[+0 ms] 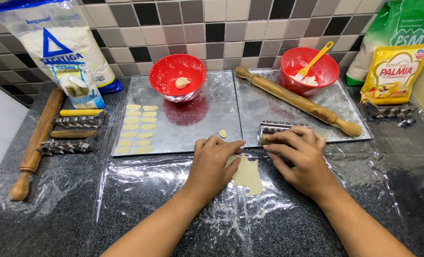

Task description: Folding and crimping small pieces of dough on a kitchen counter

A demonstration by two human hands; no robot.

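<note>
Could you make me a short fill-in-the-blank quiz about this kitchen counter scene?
1. Both hands, the left hand and the right hand, rest on a flat sheet of ____ on the plastic wrap.
2. The small cut pieces lie in ____ columns on the left tray.
3. The rolling pin on the right tray is made of ____.

Missing words: dough; two; wood
</note>
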